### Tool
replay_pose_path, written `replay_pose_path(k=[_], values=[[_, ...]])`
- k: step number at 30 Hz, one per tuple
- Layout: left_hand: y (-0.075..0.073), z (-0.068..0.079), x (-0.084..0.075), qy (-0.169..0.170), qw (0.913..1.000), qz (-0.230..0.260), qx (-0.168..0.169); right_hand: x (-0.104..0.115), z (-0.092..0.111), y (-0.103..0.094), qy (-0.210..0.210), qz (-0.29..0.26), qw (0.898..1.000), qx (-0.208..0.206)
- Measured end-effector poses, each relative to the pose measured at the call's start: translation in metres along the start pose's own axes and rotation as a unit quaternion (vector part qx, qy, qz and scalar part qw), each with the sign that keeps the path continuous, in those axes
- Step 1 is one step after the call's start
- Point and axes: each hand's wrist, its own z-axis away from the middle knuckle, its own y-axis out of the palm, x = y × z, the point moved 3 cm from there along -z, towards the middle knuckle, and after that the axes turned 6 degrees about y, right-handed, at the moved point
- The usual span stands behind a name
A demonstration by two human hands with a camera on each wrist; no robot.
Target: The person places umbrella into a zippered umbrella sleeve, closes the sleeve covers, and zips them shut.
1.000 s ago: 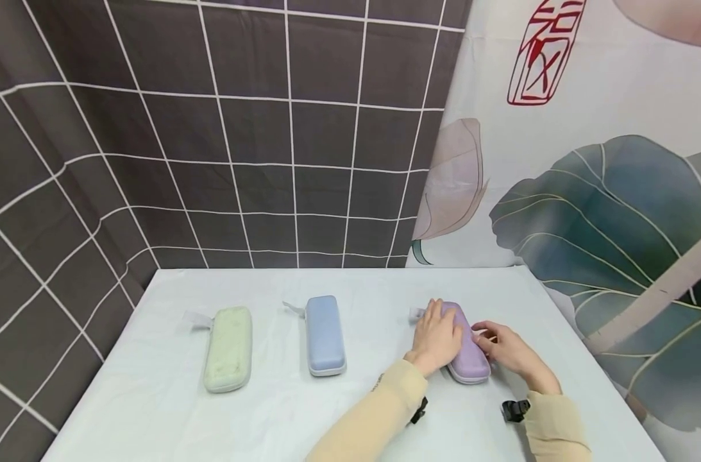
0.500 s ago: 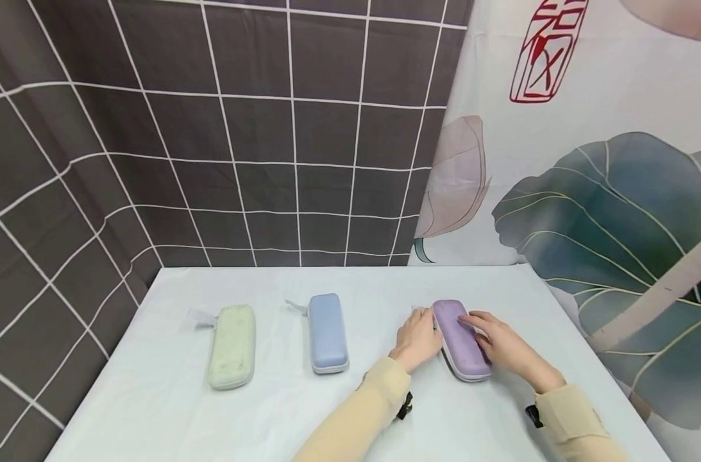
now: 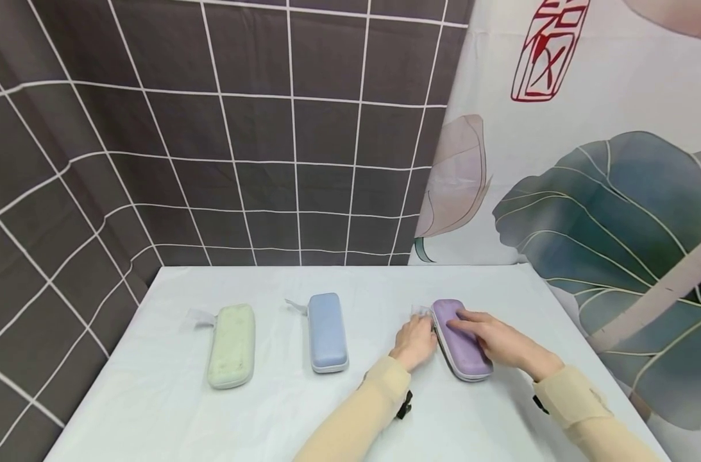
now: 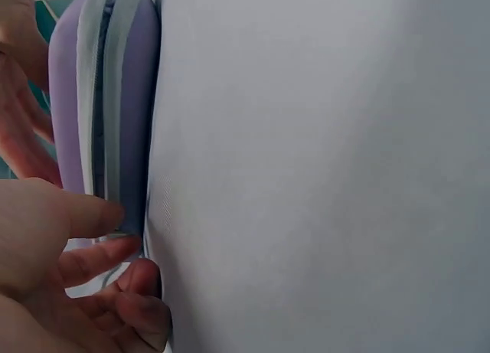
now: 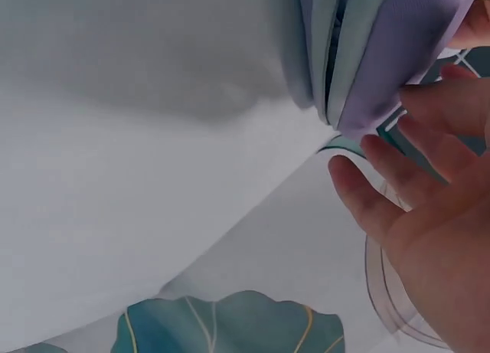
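Observation:
A purple zip case [image 3: 461, 350] lies slightly slanted on the right part of the white table. My left hand [image 3: 415, 342] is at its left edge, towards the far end. In the left wrist view, thumb [image 4: 96, 215] and forefinger pinch at the zipper [image 4: 98, 131], which runs between two pale bands; the pull is mostly hidden by the fingers. My right hand [image 3: 503, 343] rests its extended fingers on the case's top from the right. In the right wrist view those fingers [image 5: 429, 169] are spread beside the purple shell.
A blue zip case [image 3: 327, 333] lies mid-table and a green zip case [image 3: 231, 350] on the left, each with a pale tag at its far left. A similar clear tag [image 3: 421, 310] sticks out by my left hand. Dark grid and leaf-patterned cloths hang behind the white table [image 3: 258, 423].
My left hand has slid off the case's top to its left edge and pinches at the zipper. My right hand has moved from the right side onto the top.

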Motion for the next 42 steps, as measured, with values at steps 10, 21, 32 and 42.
replay_pose_path(k=[10, 21, 32, 42], values=[[0.001, -0.008, 0.002, 0.0, 0.9998, -0.019, -0.011, -0.001, -0.005, 0.0, 0.024, 0.048, 0.996, 0.066], [-0.003, -0.007, 0.006, 0.001, 0.9997, 0.006, -0.023, -0.007, -0.007, 0.002, -0.029, 0.131, 0.989, 0.064], [-0.001, -0.001, 0.002, 0.014, 0.9999, 0.008, 0.004, -0.012, -0.008, 0.007, -0.064, 0.143, 0.985, 0.067], [-0.004, 0.001, 0.001, 0.024, 0.9994, 0.01, 0.022, -0.011, -0.01, 0.009, -0.096, 0.169, 0.978, 0.071]])
